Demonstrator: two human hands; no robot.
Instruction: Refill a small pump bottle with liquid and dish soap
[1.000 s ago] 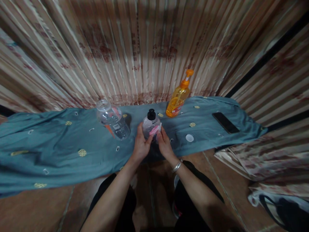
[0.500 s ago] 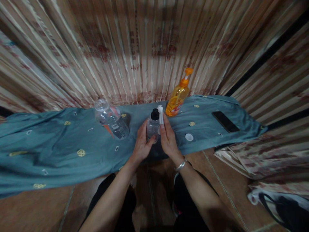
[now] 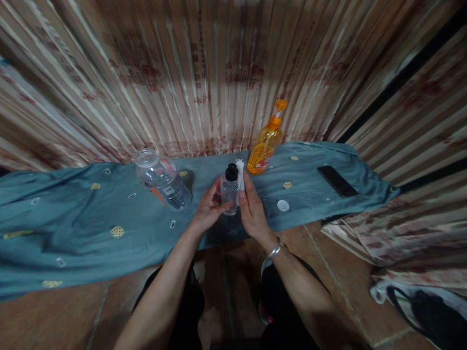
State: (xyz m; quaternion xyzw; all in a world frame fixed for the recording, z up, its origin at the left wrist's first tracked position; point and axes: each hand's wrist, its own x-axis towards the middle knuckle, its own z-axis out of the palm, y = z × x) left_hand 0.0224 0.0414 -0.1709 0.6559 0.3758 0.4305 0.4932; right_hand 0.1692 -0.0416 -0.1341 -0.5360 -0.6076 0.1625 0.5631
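Left hand (image 3: 207, 213) wrapped round the lower body of a small clear plastic bottle with a black cap (image 3: 229, 190), thumb across the front, the grip closed on it. Right hand (image 3: 252, 210) flat against the bottle's other side, pressing a white strip, perhaps a peeled label or a wipe (image 3: 240, 174), up along the cap; which of the two, hard to say in the dim light. Bottle held upright between both palms, dead centre of the view, just above the near edge of a teal cloth with gold and white motifs (image 3: 91, 214) spread over the tabletop. Silver bangle (image 3: 272, 253) on the right wrist.

Judging progress: black cap on, and the white strip raised against the neck rather than lying flat on the body, so apparently loose at its top end. Whether it is going on or coming off cannot be told.

Outward from the hands: at 10 o'clock, a larger clear plastic jar with an open mouth (image 3: 160, 178), tilted, something orange-red behind it. At 1 o'clock, an orange pump bottle of amber liquid (image 3: 265, 143), standing near the wall of striped, pleated fabric (image 3: 204, 73). At 3 o'clock, a small white round disc (image 3: 282, 205) on the cloth; further along at 2 o'clock, a black phone (image 3: 336, 181) lying flat. At 5 o'clock, on the reddish tiled floor, a dark bag (image 3: 423, 306).
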